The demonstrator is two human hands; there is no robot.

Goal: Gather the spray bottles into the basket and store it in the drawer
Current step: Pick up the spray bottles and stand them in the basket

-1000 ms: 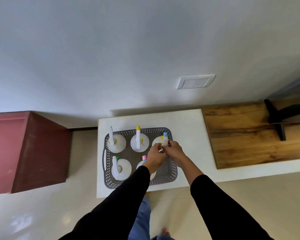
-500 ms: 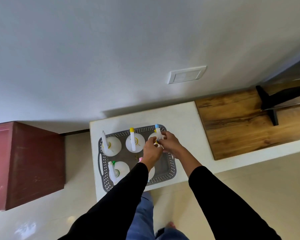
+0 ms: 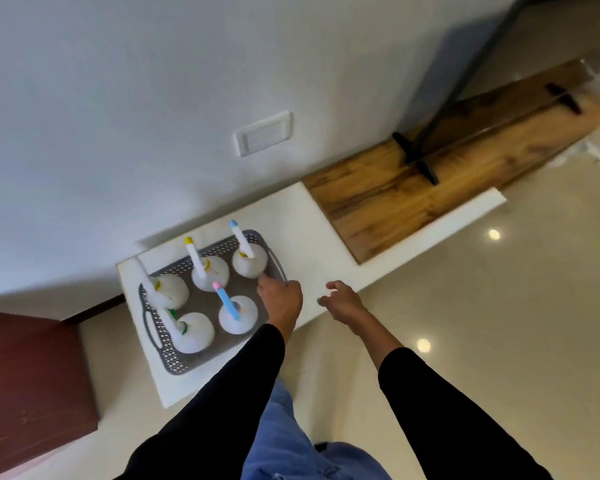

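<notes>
A grey perforated basket (image 3: 152, 328) sits on the left end of a white tabletop (image 3: 312, 233). Several round white spray bottles stand upright in it. One with a blue tip (image 3: 250, 262) is at the back right, one with a yellow tip (image 3: 210, 274) at the back middle, and one with a pink and blue nozzle (image 3: 238, 315) at the front right. My left hand (image 3: 280, 299) lies at the basket's right rim with its back toward me and its fingers hidden. My right hand (image 3: 342, 301) hovers over the table's front edge, fingers loosely curled, holding nothing. No drawer is in view.
A wooden board (image 3: 395, 199) lies on the right part of the tabletop and carries a black stand (image 3: 417, 157). A dark red cabinet (image 3: 25, 375) stands on the floor to the left. The wall with a white plate (image 3: 264, 133) is right behind the table.
Both hands let go of the blue-tipped bottle, which now stands alone in the basket. The hands drew back toward me, the right one clear of the basket. The view swung right and tilted.
</notes>
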